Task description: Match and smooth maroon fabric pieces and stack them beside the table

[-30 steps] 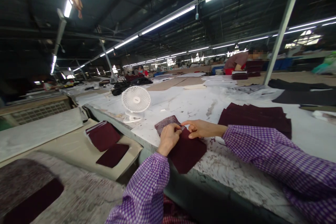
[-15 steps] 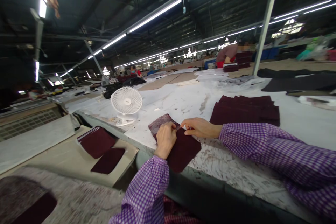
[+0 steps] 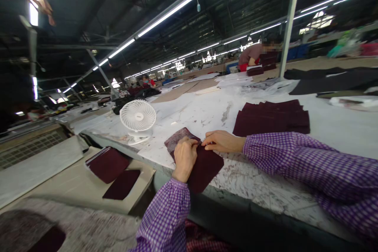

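A dark maroon fabric piece (image 3: 206,168) lies at the table's front edge, its near end jutting over the side. Its far end shows a speckled greyish-maroon face (image 3: 178,138), folded or lying as another layer; I cannot tell which. My left hand (image 3: 185,157) is closed on the cloth where the two faces meet, fingertips pinched. From the right, my right hand (image 3: 222,141) pinches the same line with thumb and forefinger, close to the left fingertips. What exactly lies between the fingertips is too small to see.
A stack of maroon pieces (image 3: 271,118) lies to the right on the white-covered table (image 3: 203,110). A white fan (image 3: 138,116) stands at the left. More maroon pieces (image 3: 108,164) rest on a lower beige surface. A co-worker (image 3: 250,56) bends over cloth farther back.
My right fingertips have come down and closed at the fabric's fold line, beside the left ones. The whole view has shifted slightly; the left hand keeps its hold.
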A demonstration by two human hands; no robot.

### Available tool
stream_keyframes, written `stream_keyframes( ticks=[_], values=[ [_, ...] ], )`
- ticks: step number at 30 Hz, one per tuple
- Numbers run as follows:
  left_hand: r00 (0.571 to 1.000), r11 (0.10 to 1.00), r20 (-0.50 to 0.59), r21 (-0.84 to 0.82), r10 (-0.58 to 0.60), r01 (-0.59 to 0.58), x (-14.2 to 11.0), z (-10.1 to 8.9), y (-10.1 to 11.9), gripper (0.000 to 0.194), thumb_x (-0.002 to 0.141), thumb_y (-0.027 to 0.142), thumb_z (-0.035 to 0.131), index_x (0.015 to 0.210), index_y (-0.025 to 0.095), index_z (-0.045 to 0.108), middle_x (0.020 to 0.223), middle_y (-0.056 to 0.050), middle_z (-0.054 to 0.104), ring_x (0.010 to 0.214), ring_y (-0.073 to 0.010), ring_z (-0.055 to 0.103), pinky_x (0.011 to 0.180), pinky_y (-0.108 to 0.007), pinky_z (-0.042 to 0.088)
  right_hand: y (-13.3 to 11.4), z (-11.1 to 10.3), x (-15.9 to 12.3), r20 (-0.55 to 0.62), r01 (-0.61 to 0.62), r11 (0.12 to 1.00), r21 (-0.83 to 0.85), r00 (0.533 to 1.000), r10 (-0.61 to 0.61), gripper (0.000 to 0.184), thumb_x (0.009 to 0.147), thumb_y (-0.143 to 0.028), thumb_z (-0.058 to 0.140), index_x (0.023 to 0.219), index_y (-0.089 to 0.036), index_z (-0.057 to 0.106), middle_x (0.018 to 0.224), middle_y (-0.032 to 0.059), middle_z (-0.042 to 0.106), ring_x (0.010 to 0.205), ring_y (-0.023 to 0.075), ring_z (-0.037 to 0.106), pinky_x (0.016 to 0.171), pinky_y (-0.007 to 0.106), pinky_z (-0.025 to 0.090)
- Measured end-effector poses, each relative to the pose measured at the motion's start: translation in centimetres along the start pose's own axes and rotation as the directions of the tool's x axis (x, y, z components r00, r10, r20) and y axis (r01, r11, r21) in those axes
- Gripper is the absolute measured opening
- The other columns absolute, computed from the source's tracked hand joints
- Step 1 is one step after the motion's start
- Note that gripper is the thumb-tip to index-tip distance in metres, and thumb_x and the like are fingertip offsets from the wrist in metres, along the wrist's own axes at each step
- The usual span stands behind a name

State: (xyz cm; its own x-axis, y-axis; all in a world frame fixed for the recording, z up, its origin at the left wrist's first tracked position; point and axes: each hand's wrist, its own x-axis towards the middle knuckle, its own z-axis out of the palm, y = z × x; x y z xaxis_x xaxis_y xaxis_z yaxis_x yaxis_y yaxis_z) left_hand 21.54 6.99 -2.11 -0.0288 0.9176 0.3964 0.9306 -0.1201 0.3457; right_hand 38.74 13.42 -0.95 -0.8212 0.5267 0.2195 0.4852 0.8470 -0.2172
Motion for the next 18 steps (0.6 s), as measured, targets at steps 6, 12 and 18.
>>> stream_keyframes(
  ticks=[6, 12, 18],
  values=[
    [0.999, 0.998, 0.009, 0.053, 0.037, -0.037, 0.19, 0.13, 0.13, 0.025, 0.084, 0.014, 0.050, 0.094, 0.020, 0.072, 0.094, -0.004, 0.066, 0.089, -0.0174, 0.060, 0.082, -0.026, 0.045, -0.14, 0.02, 0.04, -0.003, 0.004, 1.000, 0.002, 1.000, -0.004, 0.027, 0.087, -0.028, 0.054, 0.108, -0.021, 0.069, 0.094, 0.0055, 0.064, 0.082, 0.0175, 0.058, 0.070, 0.026, 0.039],
    [0.990, 0.980, 0.037, 0.141, 0.137, -0.141, -0.12, 0.33, 0.03, 0.028, 0.088, 0.017, 0.046, 0.095, 0.022, 0.072, 0.090, -0.004, 0.063, 0.083, -0.0157, 0.059, 0.075, -0.025, 0.044, -0.40, -0.11, 0.11, 0.002, -0.015, 1.000, -0.003, 1.000, 0.015, 0.026, 0.086, -0.028, 0.054, 0.105, -0.021, 0.070, 0.091, 0.0055, 0.064, 0.079, 0.0167, 0.058, 0.068, 0.026, 0.038],
    [0.977, 0.960, 0.053, 0.180, 0.209, -0.215, 0.07, 0.71, -0.28, 0.029, 0.088, 0.015, 0.044, 0.092, 0.020, 0.072, 0.088, -0.005, 0.062, 0.083, -0.0163, 0.057, 0.074, -0.026, 0.043, 0.36, 0.13, 0.28, -0.006, 0.000, 0.999, 0.051, 1.000, 0.001, 0.025, 0.084, -0.026, 0.055, 0.101, -0.019, 0.071, 0.085, 0.0050, 0.065, 0.073, 0.0153, 0.057, 0.065, 0.024, 0.038]
  ],
)
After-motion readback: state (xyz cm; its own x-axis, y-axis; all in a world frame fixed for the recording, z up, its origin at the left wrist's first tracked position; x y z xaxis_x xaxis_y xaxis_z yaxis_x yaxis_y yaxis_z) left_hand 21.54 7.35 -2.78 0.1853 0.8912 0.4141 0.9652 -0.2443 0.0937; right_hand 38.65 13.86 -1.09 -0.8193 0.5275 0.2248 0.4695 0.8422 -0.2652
